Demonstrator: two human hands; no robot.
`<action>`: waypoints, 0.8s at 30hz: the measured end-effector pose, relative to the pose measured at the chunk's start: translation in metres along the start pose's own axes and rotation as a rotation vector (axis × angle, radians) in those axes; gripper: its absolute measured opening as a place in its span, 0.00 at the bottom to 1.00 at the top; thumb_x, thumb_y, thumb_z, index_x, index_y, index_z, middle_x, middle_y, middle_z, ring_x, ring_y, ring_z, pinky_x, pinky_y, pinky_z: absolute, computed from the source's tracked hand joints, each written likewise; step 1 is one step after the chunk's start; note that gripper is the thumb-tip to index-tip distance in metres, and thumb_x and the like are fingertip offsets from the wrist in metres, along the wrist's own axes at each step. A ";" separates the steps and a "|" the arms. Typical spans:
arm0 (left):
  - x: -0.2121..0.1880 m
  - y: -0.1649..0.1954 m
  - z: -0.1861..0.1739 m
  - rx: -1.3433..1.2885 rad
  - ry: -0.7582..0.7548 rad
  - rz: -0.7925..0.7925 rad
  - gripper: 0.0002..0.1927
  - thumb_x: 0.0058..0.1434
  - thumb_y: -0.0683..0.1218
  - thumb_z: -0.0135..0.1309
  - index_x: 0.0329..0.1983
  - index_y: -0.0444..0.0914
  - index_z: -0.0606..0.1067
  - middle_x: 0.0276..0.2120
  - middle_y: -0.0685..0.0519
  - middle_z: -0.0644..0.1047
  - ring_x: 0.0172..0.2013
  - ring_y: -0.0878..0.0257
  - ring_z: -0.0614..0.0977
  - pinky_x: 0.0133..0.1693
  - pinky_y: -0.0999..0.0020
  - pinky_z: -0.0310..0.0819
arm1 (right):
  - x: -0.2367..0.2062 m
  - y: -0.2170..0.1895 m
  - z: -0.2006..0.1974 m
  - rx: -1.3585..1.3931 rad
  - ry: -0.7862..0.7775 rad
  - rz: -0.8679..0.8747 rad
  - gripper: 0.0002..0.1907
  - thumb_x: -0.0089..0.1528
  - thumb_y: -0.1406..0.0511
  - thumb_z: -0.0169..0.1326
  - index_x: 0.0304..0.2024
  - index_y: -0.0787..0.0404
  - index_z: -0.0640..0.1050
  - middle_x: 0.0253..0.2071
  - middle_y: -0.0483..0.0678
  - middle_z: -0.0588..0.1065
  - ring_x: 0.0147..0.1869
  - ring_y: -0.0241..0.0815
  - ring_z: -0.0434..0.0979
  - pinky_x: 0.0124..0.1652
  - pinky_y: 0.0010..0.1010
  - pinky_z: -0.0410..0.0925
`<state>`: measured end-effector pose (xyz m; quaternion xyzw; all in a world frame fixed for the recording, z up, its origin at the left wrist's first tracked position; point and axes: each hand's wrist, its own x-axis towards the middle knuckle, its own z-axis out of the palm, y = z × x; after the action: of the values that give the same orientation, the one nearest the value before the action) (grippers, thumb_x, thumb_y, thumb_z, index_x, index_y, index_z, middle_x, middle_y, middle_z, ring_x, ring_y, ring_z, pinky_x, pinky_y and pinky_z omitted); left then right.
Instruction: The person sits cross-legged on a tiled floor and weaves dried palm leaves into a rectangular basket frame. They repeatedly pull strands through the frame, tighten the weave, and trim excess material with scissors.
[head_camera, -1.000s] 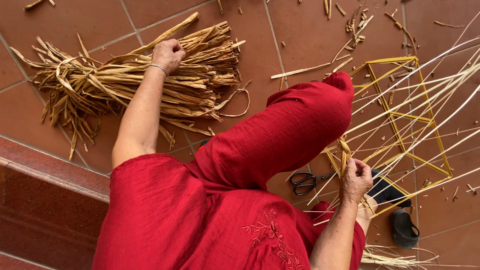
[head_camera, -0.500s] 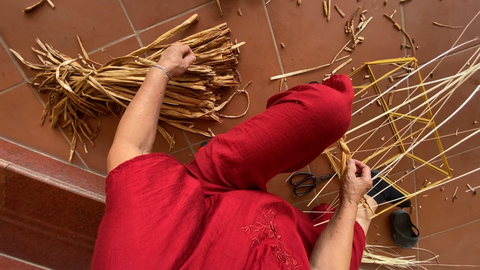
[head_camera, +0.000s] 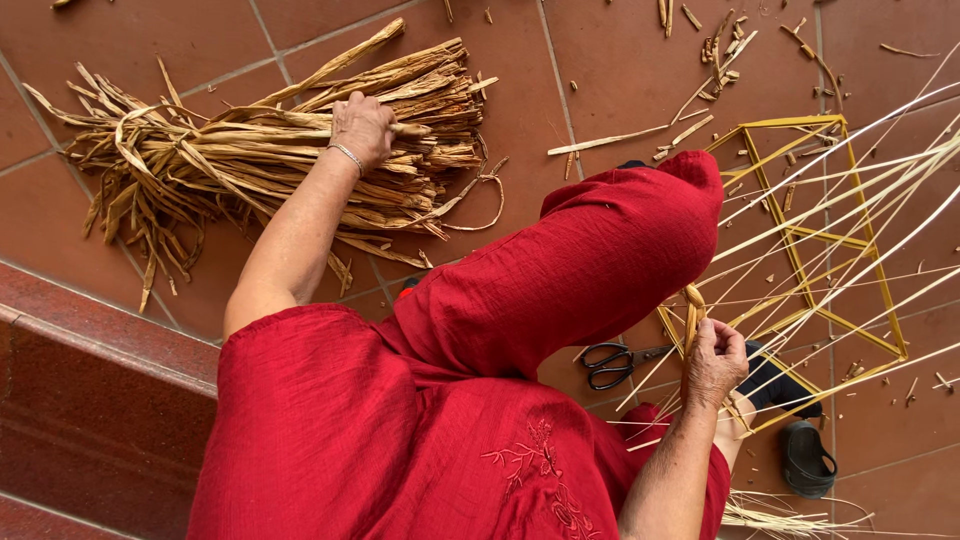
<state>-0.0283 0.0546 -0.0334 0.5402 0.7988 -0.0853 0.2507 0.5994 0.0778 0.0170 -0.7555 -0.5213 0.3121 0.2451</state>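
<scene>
Head view is looking down on a red-brown tiled floor (head_camera: 120, 40), where a person in red clothing (head_camera: 420, 420) is sitting with one knee raised. Next in size, a big bundle of dried brown leaves (head_camera: 230, 165) is lying across the tiles to the upper left, its ends fanning out toward the left edge. The left hand (head_camera: 365, 128) is resting on top of that bundle near its tied end, fingers curled down into the strands and gripping them (a thin bracelet (head_camera: 347, 155) is circling the wrist). On the right, a yellow wire frame (head_camera: 800, 240) is standing on the floor, with long pale strips (head_camera: 880, 170) crossing over it and running off to the right. The right hand (head_camera: 712, 360) is sitting at the frame's lower left corner, fingers closed and pinching a short braided strand (head_camera: 692, 310) that is sticking upward. Black scissors (head_camera: 612, 364) are lying on the tiles just left of that hand, beside the knee. A dark sandal (head_camera: 808, 458) is resting lower right, and small scraps (head_camera: 720, 45) are lying scattered across the upper tiles.
</scene>
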 end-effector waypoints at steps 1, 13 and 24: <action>0.006 0.001 -0.002 -0.077 -0.094 -0.088 0.06 0.68 0.49 0.56 0.45 0.46 0.81 0.43 0.51 0.77 0.49 0.56 0.72 0.53 0.56 0.67 | 0.001 0.002 0.000 0.003 0.000 -0.001 0.09 0.68 0.63 0.63 0.43 0.64 0.81 0.30 0.36 0.74 0.31 0.23 0.68 0.33 0.16 0.65; 0.066 0.149 -0.110 -0.766 0.188 0.819 0.11 0.61 0.37 0.60 0.47 0.38 0.80 0.36 0.50 0.84 0.36 0.62 0.86 0.40 0.66 0.81 | 0.002 0.002 -0.004 -0.074 0.026 -0.077 0.09 0.66 0.63 0.63 0.44 0.63 0.82 0.30 0.38 0.75 0.32 0.27 0.71 0.35 0.20 0.67; -0.049 0.445 -0.171 -0.757 -0.223 1.368 0.17 0.58 0.43 0.69 0.44 0.36 0.72 0.29 0.50 0.82 0.34 0.68 0.86 0.32 0.70 0.81 | -0.020 -0.151 -0.042 0.722 -0.029 -0.197 0.21 0.73 0.54 0.51 0.61 0.60 0.75 0.54 0.46 0.78 0.54 0.35 0.77 0.50 0.31 0.75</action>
<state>0.3362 0.2622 0.1975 0.7779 0.2341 0.3118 0.4929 0.5286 0.1081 0.1547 -0.5620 -0.4515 0.4614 0.5172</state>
